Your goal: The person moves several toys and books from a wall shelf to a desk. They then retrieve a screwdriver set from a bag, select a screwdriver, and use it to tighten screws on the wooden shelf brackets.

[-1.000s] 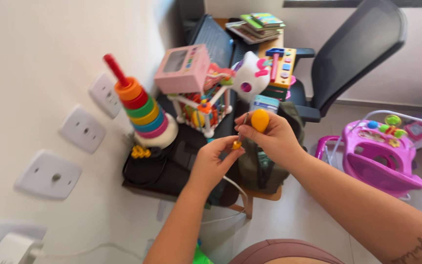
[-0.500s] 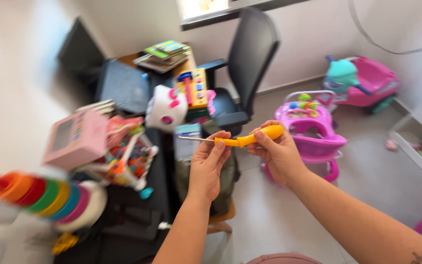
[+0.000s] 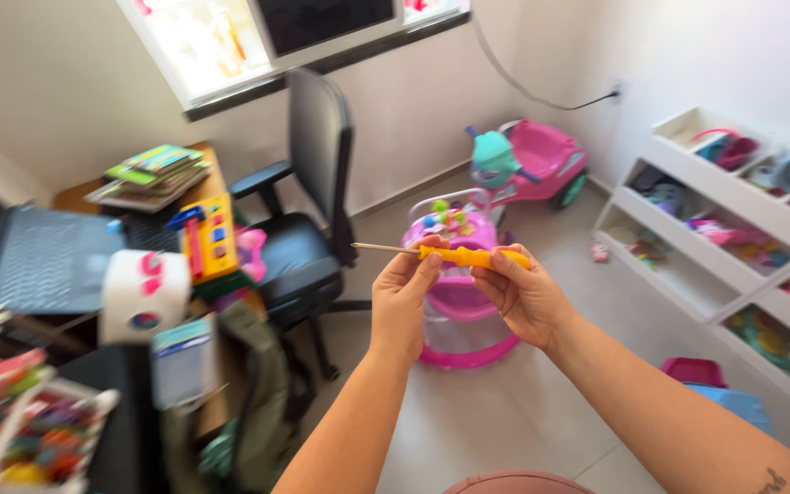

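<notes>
I hold a small screwdriver [image 3: 468,257] with a yellow handle level in front of me, its thin metal shaft pointing left. My right hand [image 3: 523,297] wraps the handle from below. My left hand [image 3: 402,297] pinches the front end of the handle where the shaft begins. Both hands are raised over the tiled floor, in front of a pink toy walker [image 3: 457,302].
A black office chair [image 3: 308,229] stands to the left of the hands. A desk at left carries a laptop [image 3: 43,261], books [image 3: 150,172] and several toys. A pink ride-on car [image 3: 528,160] is by the far wall. White shelves [image 3: 733,238] with toys line the right side.
My view has swung right, from the wall sockets and toy-covered desk to the room. The screwdriver has turned from end-on to level, and my left hand now grips it too.
</notes>
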